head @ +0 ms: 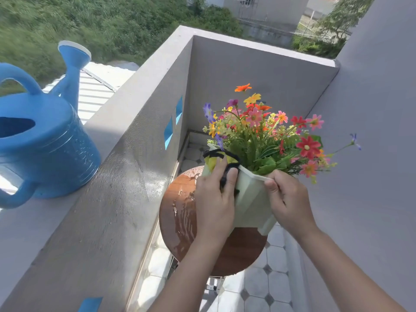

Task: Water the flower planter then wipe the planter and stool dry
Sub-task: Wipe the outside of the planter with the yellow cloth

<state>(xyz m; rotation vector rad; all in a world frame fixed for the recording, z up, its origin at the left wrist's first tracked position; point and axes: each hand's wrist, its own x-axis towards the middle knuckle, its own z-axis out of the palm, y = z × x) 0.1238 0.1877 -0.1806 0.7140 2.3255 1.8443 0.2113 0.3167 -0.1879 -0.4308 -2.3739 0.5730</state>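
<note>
Pale green planter point(252, 203) w/ mixed flowers point(265, 129) is tilted, held above a round brown wooden stool point(177, 212); can't tell if its base touches the seat. Stool top is wet, puddles and streaks on the left half. Left hand point(213, 199) is pressed flat against the planter's left side, fingers closed over a yellow and black cloth point(221, 159) that bunches up over the rim. Right hand point(286, 197) pinches the planter's near rim, thumb and fingers closed on the edge. Blue watering can point(40, 140) stands on the grey ledge point(108, 176) at left, well apart from the planter, spout pointing away. Ledge surface near the can looks damp. Tiled floor point(265, 289) below the stool.
</note>
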